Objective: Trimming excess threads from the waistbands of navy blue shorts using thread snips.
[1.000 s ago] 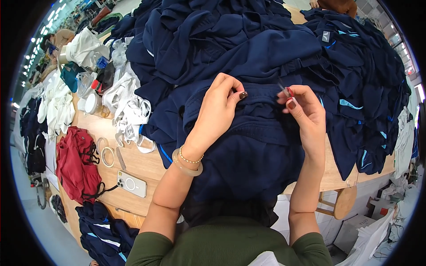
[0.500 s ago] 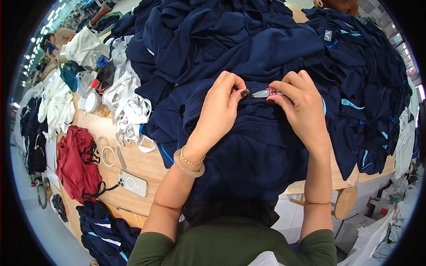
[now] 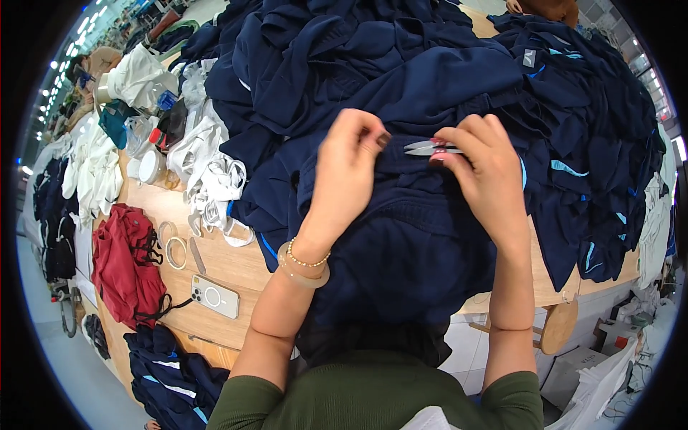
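A navy garment with a gathered, stitched waistband (image 3: pixel 412 208) lies in front of me, its lower part hanging over the table edge toward my lap. My right hand (image 3: pixel 489 175) is closed around small thread snips (image 3: pixel 421 148), their silver blades pointing left just above the waistband. My left hand (image 3: pixel 344 168) is a little raised over the band's left part, with thumb and forefinger pinched together. It is slightly blurred, and whatever the pinch holds is too small to make out. A gap separates the left fingertips from the blade tips.
Heaped navy garments (image 3: pixel 380 64) cover the far side and right. At the left are white cloth pieces (image 3: pixel 211 179), a round white-lidded jar (image 3: pixel 150 166), tape rolls (image 3: pixel 175 252), a phone (image 3: pixel 213 296) and a red garment (image 3: pixel 127 265). A stool (image 3: pixel 559 327) stands below right.
My left hand has lifted off the waistband and shifted slightly left, away from the blades. The right hand and the snips have stayed almost in place.
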Tool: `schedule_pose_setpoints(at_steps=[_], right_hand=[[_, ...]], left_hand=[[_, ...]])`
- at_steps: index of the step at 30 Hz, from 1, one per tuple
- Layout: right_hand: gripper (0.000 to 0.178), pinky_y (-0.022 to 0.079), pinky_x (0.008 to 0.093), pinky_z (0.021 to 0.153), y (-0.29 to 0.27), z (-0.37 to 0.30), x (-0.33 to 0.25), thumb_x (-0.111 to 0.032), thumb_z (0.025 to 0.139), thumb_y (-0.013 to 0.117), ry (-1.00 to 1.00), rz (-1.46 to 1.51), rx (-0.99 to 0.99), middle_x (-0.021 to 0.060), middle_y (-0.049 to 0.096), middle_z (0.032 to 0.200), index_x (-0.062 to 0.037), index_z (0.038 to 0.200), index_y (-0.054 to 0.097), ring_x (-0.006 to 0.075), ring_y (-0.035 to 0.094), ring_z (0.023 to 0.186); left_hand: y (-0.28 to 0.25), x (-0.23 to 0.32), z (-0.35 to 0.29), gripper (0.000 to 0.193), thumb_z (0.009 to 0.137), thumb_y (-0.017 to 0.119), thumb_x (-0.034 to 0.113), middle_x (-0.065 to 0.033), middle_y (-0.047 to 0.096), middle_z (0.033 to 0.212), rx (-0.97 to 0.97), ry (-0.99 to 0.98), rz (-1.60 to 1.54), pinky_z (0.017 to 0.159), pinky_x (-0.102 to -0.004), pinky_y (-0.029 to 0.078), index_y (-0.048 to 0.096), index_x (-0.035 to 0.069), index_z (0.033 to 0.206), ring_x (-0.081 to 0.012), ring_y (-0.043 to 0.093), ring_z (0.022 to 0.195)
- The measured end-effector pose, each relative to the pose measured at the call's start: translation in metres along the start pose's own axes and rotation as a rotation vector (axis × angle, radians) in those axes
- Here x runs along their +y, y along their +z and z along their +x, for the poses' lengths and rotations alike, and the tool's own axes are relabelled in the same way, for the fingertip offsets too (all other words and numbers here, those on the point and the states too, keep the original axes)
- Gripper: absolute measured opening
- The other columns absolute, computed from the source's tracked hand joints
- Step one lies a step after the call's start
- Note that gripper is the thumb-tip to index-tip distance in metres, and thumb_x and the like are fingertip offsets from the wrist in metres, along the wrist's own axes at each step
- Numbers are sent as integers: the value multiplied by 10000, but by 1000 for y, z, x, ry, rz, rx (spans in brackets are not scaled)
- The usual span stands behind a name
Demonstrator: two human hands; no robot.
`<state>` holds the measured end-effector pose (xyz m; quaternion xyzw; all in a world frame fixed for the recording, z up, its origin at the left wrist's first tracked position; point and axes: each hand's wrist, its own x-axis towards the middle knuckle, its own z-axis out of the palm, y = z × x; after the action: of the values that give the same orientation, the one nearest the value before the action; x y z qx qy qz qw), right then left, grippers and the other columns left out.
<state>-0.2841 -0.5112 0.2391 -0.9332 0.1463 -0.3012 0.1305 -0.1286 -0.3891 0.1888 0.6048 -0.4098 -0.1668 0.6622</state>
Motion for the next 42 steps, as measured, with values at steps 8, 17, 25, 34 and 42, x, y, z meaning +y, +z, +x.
schedule_pose_setpoints(at_steps=[8, 17, 25, 34, 42], right_hand=[[211, 463, 229, 847, -27, -59, 37, -179, 1046, 574, 486, 310, 416, 34, 641, 1030, 4, 1123, 644, 100, 582, 914], [237, 419, 212, 672, -28, -79, 41, -164, 906, 746, 753, 447, 230, 19, 634, 792, 54, 994, 710, 71, 514, 698], [198, 503, 267, 880, -25, -90, 79, -75, 1000, 585, 846, 1069, 338, 36, 684, 1082, -7, 1174, 650, 124, 645, 947], [245, 520, 349, 1009, -49, -90, 83, -162, 1045, 552, 469, 2017, 363, 66, 700, 1129, -2, 1216, 625, 174, 678, 1043], [91, 426, 245, 932, 28, -96, 107, -85, 986, 609, 684, 748, 428, 8, 631, 972, -16, 1034, 646, 100, 583, 950]], left_hand=[[-103, -13, -20, 115, 1003, 553, 20, -34, 637, 913, 663, 49, 116, 701, -211, 472, 615, 18, 1100, -69, 574, 772], [-89, -28, -47, 205, 1009, 633, 159, -12, 662, 1043, 49, -220, 199, 771, -214, 444, 716, 23, 1138, -64, 593, 915], [-87, -14, -23, 149, 1020, 552, 103, -13, 700, 985, -7, -411, -689, 845, -248, 532, 657, 25, 1091, -101, 661, 928], [-83, 2, -22, 331, 1053, 517, 249, -165, 725, 1150, -111, -195, -1360, 989, -427, 552, 674, -16, 1175, -293, 707, 1053], [-66, -63, -19, 174, 1001, 609, 132, -51, 704, 922, 229, -292, -123, 773, -238, 496, 681, -27, 998, -109, 633, 826]])
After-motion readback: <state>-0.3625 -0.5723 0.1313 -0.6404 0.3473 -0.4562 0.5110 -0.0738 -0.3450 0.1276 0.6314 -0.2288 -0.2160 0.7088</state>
